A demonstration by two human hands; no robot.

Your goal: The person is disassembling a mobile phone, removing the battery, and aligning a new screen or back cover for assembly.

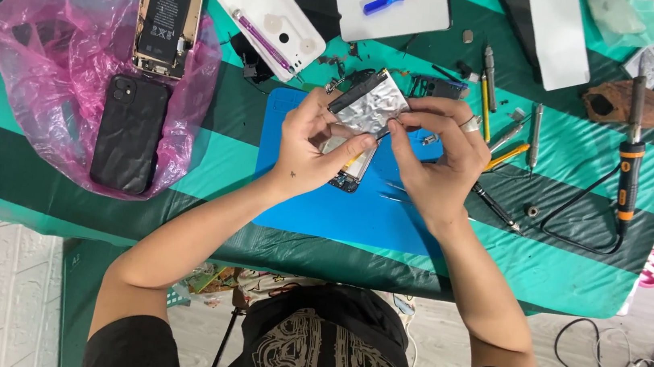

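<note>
Silvery foil-backed phone part sits between both hands, held up over the far edge of a blue work mat, near the middle of the table.

Going from the left: a crumpled pink plastic bag lies on the green striped tablecloth. On it rests a black phone, back up, and just beyond that an opened phone body with its dark battery showing. To the right of these, at the far side, lies a white rectangular case with a purple-handled tool across it.

Then comes the left hand. Its fingers are curled and pinched on the left and near edge of the silvery part, thumb on top. Under the part a smaller piece with a yellow strip hangs down; what it is cannot be told.

The right hand mirrors it, fingers closed on the part's right edge, thumb and forefinger meeting near the left hand's thumb. A ring shows on one finger.

Beyond the hands, a white tray carries a blue-handled screwdriver. Small dark scraps and parts are scattered between the tray and the mat.

Right of the hands lie several slim tools in a loose fan, among them a yellow pen-like tool. Farther right, a soldering iron with black and orange grip lies near a brown block, its black cable looping back over the cloth. A flat white panel lies at the far right.
</note>
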